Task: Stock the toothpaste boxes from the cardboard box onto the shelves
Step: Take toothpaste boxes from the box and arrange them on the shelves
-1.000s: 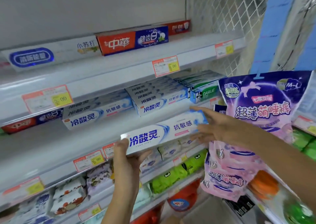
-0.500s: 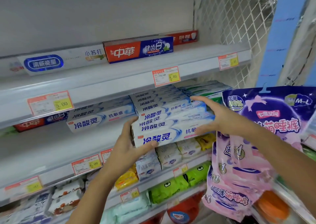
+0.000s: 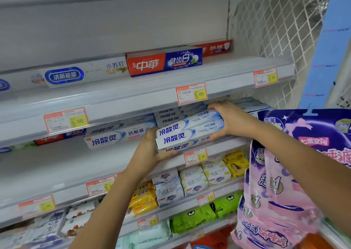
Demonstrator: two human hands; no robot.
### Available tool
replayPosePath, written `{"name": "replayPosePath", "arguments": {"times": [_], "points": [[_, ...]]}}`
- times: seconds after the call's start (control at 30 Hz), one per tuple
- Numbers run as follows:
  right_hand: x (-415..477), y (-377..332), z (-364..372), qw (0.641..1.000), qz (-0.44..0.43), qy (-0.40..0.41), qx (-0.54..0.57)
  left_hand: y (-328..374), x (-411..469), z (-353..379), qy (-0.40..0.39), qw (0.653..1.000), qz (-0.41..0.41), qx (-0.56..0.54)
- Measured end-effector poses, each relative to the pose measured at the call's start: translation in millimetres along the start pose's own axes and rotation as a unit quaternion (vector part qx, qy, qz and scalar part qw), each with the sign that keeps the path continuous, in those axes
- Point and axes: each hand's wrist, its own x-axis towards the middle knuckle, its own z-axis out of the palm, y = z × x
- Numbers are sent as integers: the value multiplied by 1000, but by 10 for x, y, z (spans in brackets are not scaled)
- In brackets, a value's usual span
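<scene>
Clamped between left hand (image 3: 150, 150) and right hand (image 3: 228, 121): a stack of white-and-blue toothpaste boxes (image 3: 190, 132), resting at the front of the middle shelf (image 3: 95, 159). Lowest box's print half hidden behind the price tag (image 3: 195, 156). Behind, more boxes; at right, wire mesh (image 3: 275, 30) and a purple hanging pack (image 3: 303, 134).

We count two hands (image 3: 150, 150), seven price tags (image 3: 191, 93) clearly legible along four shelves (image 3: 117, 98), three toothpaste boxes (image 3: 163, 63) on the top shelf, and two yellow soap packs (image 3: 144, 197).
</scene>
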Motion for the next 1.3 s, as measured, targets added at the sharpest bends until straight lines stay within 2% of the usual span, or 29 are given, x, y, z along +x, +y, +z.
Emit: {"name": "replayPosePath", "arguments": {"times": [0.1, 0.23, 0.47, 0.6, 0.77, 1.03, 1.1, 1.17, 1.23, 1.3], "points": [[-12, 68, 5, 999, -7, -38, -16, -23, -8, -9, -4, 999, -10, 32], [-25, 124, 26, 994, -20, -92, -59, -27, -6, -11, -3, 999, -38, -1], [-13, 96, 39, 995, 7, -97, -31, -19, 33, 27, 19, 998, -65, 1], [-131, 68, 100, 998, 25, -46, 37, 1, 29, 82, -13, 994, -93, 60], [-453, 43, 366, 992, 35, 105, 60, -8, 45, 166, -37, 992, -78, 92], [-667, 154, 619, 981, 85, 107, 136, 20, 139, 262, -58, 986, -91, 125], [-650, 177, 573, 981, 80, 109, 139, 26, 137, 248, -67, 988, -93, 106], [-623, 175, 488, 981, 67, 106, 150, 57, 104, 204, -62, 993, -94, 30], [-567, 173, 391, 982, 56, 102, 147, 98, 50, 146, -28, 994, -95, -51], [-479, 157, 296, 986, 57, 73, 140, 130, -3, 109, 15, 993, -89, -73]]}}
